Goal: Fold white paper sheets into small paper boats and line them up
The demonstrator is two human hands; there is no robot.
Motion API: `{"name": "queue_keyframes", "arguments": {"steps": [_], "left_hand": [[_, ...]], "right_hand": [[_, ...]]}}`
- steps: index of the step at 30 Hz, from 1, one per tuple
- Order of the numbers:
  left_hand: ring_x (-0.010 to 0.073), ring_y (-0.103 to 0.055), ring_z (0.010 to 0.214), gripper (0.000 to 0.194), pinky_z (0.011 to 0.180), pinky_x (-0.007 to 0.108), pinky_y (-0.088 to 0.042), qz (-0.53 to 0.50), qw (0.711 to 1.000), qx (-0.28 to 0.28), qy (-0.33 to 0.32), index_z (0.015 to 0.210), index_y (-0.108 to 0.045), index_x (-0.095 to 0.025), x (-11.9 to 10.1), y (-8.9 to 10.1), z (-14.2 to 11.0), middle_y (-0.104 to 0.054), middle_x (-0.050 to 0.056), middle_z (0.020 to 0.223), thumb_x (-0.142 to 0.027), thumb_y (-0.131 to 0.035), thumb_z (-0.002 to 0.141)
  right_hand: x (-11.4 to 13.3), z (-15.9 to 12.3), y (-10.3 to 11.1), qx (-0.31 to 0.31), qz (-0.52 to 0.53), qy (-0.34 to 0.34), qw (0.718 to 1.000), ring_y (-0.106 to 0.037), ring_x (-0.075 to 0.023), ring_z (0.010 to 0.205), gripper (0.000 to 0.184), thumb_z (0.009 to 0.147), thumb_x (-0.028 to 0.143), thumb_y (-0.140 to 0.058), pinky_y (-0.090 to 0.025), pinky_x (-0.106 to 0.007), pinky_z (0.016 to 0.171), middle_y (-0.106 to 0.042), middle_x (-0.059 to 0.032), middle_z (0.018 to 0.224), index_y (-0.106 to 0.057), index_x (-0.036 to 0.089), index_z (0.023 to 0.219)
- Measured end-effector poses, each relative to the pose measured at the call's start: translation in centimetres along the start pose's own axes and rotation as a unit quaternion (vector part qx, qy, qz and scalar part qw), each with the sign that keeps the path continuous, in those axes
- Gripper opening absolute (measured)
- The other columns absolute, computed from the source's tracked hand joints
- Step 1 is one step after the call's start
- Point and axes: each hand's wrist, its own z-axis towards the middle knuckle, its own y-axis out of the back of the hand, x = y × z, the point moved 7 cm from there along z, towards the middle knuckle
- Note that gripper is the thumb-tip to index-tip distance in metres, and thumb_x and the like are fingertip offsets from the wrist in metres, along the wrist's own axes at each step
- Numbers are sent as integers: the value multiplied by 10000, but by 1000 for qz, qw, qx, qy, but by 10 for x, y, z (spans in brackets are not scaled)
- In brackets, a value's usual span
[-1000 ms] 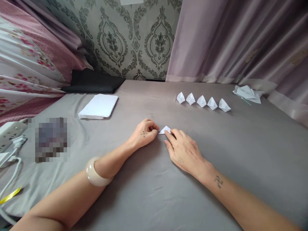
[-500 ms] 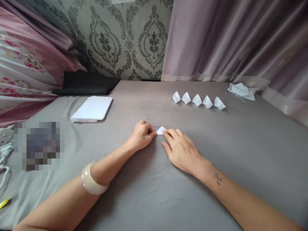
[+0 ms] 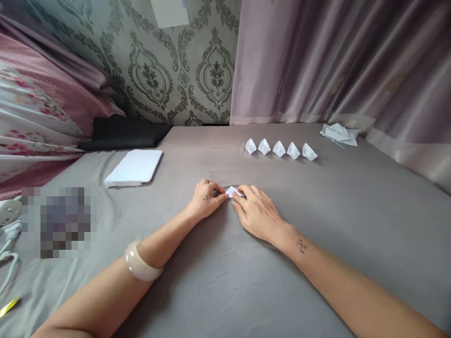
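A small folded piece of white paper lies on the grey sheet with its peak pointing away from me. My left hand pinches its left corner between thumb and forefinger. From the right, my right hand rests its outstretched fingertips on the paper and covers its right part. The thumb of that hand lies apart, close to the near edge of the paper. Beyond my hands, several white paper boats stand in a slanting row.
A stack of white paper lies to the left, with a black cloth behind it. More folded paper and a thin pale stick are at far right. White cables and a yellow object lie at the left edge.
The view has tilted up and shifted slightly right. My right hand has moved a little over the paper, its fingers now lying across the right side. The left hand keeps its pinch.
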Motion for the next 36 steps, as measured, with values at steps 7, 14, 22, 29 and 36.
{"name": "queue_keyframes", "arguments": {"steps": [7,14,22,29,36], "left_hand": [[168,-505,833,196,800,315,-440,-16,998,3,-55,802,-693,-160,-8,1,-5,-541,55,930,-347,-672,748],[112,-480,673,223,658,248,-422,-79,990,40,-109,972,-613,-188,-15,-3,-11,-598,6,859,-284,-622,771],[135,-524,706,280,674,248,-401,-314,944,90,-52,873,-696,-159,-24,-2,-20,-641,23,775,-419,-653,777],[82,-434,620,217,584,207,-342,-430,901,49,-5,845,-711,-179,-22,-2,-25,-617,-4,754,-368,-731,739],[70,-438,620,203,598,187,-352,-428,902,64,-12,824,-701,-174,-30,-5,-30,-575,-28,684,-357,-735,742]], "right_hand": [[-8,-1,-1,-40,97,2,994,-530,-202,1044,259,941,217,-446,-449,-350,876,-633,-85,1111,-679,211,1053],[-25,3,-6,-65,250,-39,965,-579,-146,871,140,837,136,-560,-463,-301,793,-624,-39,973,-649,203,920],[-38,1,2,-129,489,-161,848,-620,-151,884,290,754,282,-636,-502,-309,796,-647,-70,1046,-577,191,1024],[-34,-4,16,-124,566,-161,799,-637,-167,832,263,751,359,-634,-496,-318,802,-695,-53,876,-663,167,928],[-37,-7,13,-150,570,-194,784,-620,-171,722,279,737,394,-635,-489,-302,692,-674,-39,723,-705,154,862]]}}
